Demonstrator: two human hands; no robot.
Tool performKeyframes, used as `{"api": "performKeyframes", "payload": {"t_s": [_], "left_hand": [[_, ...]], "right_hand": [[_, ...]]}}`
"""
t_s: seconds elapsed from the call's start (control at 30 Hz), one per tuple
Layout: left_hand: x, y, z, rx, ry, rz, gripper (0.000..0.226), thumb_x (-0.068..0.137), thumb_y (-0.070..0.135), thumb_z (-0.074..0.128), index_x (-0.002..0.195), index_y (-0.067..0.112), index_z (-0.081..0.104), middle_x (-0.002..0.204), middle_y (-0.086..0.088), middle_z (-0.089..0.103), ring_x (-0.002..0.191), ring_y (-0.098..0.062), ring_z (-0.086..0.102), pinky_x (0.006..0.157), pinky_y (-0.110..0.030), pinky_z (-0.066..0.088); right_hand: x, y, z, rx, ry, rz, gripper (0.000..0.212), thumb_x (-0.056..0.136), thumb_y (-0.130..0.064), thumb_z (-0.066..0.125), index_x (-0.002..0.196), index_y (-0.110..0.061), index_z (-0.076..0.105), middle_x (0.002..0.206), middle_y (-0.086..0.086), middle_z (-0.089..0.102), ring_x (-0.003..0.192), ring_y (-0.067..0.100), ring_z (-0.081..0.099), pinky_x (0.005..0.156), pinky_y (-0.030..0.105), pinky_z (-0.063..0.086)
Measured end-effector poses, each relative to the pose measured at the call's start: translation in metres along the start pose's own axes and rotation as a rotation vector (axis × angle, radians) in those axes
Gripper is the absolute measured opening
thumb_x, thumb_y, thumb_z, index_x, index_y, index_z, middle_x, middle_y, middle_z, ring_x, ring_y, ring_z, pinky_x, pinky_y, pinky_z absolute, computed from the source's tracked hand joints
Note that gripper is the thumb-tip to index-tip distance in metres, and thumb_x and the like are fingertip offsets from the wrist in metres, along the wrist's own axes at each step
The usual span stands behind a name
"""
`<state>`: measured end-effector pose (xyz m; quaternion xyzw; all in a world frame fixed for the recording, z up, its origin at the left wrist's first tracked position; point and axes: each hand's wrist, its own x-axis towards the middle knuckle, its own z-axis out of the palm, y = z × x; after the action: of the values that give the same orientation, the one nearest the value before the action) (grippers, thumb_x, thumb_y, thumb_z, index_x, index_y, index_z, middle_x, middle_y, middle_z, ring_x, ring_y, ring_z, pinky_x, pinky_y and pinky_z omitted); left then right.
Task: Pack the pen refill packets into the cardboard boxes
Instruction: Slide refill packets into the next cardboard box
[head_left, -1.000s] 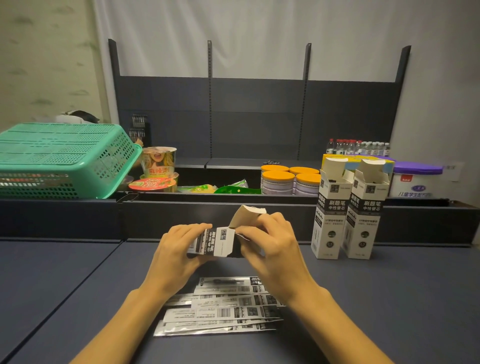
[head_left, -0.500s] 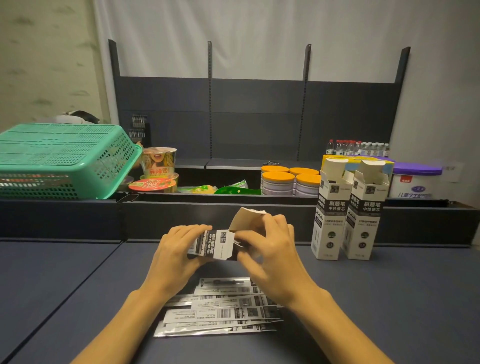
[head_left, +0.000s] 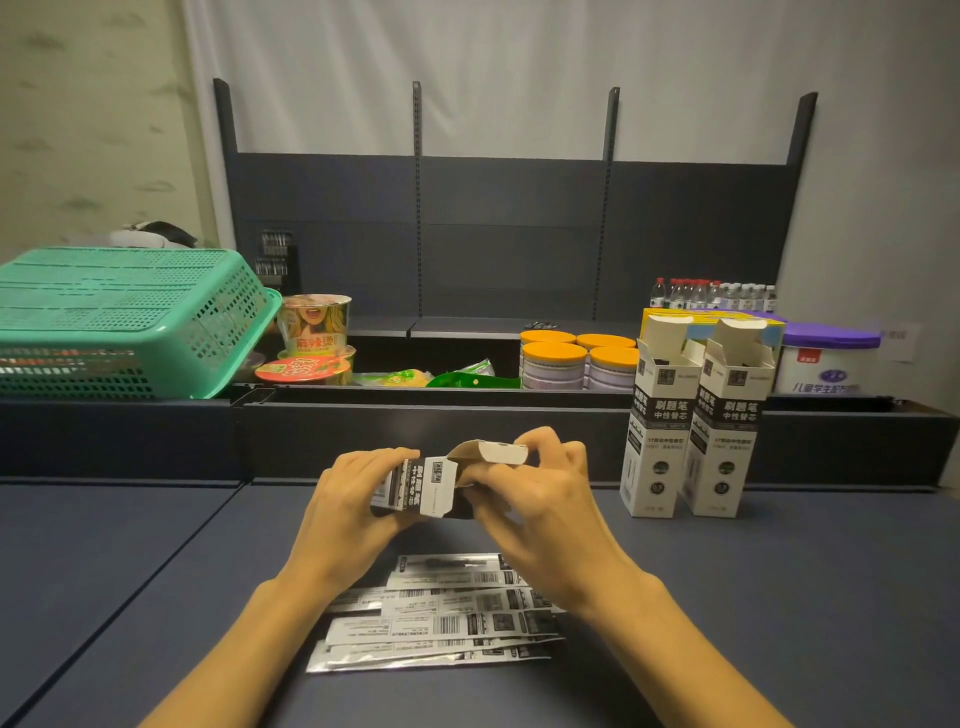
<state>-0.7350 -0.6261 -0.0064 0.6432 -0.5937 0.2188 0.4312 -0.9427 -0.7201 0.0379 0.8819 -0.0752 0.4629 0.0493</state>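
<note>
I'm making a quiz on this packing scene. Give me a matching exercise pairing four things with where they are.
Things:
1. held box
2. refill packets
3. two open boxes
4. green basket

Places:
A. upside down on the ledge, far left
B. flat on the table, near the wrists
C. gripped by left hand and right hand
D. upright on the table, right

Pairs: 1-C, 2-B, 3-D, 4-A

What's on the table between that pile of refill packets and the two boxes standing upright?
Nothing: in the head view, bare dark table separates the refill packets from the two upright boxes.
</note>
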Motion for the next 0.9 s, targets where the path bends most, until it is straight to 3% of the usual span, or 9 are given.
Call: {"api": "performKeyframes", "payload": {"t_s": [0.33, 0.47, 0.53, 0.67, 0.77, 0.9], "left_hand": [[0.000, 0.000, 0.000, -0.020, 0.003, -0.017, 0.063, 0.068, 0.043, 0.073, 0.125, 0.023, 0.057, 0.119, 0.007, 0.062, 0.112, -0.006, 0.047, 0.092, -0.035, 0.043], [0.000, 0.000, 0.000, -0.059, -0.010, 0.004, 0.061, 0.070, 0.046, 0.072, 0.125, 0.031, 0.053, 0.119, 0.012, 0.059, 0.112, -0.008, 0.048, 0.092, -0.036, 0.044], [0.000, 0.001, 0.000, -0.066, -0.019, 0.017, 0.059, 0.071, 0.045, 0.071, 0.125, 0.030, 0.053, 0.119, 0.012, 0.059, 0.113, -0.009, 0.049, 0.092, -0.035, 0.044], [0.000, 0.000, 0.001, -0.043, -0.030, 0.045, 0.062, 0.068, 0.024, 0.083, 0.125, 0.024, 0.056, 0.119, 0.008, 0.061, 0.113, -0.012, 0.050, 0.092, -0.039, 0.046], [0.000, 0.001, 0.002, -0.020, -0.037, 0.061, 0.065, 0.065, 0.019, 0.085, 0.124, 0.023, 0.057, 0.118, 0.007, 0.062, 0.113, -0.014, 0.051, 0.092, -0.036, 0.045], [-0.001, 0.001, 0.002, -0.002, -0.040, 0.083, 0.067, 0.064, 0.019, 0.086, 0.124, 0.025, 0.056, 0.117, 0.008, 0.062, 0.112, -0.012, 0.049, 0.092, -0.032, 0.042]], "right_hand": [[0.000, -0.001, -0.003, 0.194, -0.029, 0.138, 0.019, 0.096, -0.030, 0.042, 0.113, -0.033, 0.050, 0.122, -0.007, 0.061, 0.117, 0.012, 0.045, 0.089, 0.028, 0.024], [0.000, -0.002, -0.002, 0.173, -0.112, 0.117, 0.031, 0.096, -0.030, 0.040, 0.121, -0.028, 0.057, 0.123, -0.010, 0.061, 0.122, 0.011, 0.044, 0.093, 0.030, 0.024], [0.000, -0.004, -0.004, 0.178, -0.165, 0.116, 0.039, 0.093, -0.033, 0.038, 0.125, -0.025, 0.059, 0.123, -0.010, 0.061, 0.128, 0.009, 0.038, 0.098, 0.029, 0.021], [0.000, -0.008, -0.009, 0.205, -0.270, 0.123, 0.051, 0.088, -0.040, 0.028, 0.126, -0.025, 0.059, 0.125, -0.011, 0.059, 0.136, 0.001, 0.018, 0.107, 0.025, 0.006], [0.001, -0.010, -0.012, 0.164, -0.364, 0.107, 0.049, 0.090, -0.037, 0.027, 0.128, -0.024, 0.055, 0.128, -0.009, 0.057, 0.138, -0.002, 0.002, 0.105, 0.016, -0.008], [0.002, -0.011, -0.013, 0.106, -0.419, 0.113, 0.053, 0.089, -0.034, 0.024, 0.136, -0.030, 0.046, 0.137, -0.011, 0.049, 0.144, 0.004, -0.002, 0.111, 0.027, -0.008]]}}
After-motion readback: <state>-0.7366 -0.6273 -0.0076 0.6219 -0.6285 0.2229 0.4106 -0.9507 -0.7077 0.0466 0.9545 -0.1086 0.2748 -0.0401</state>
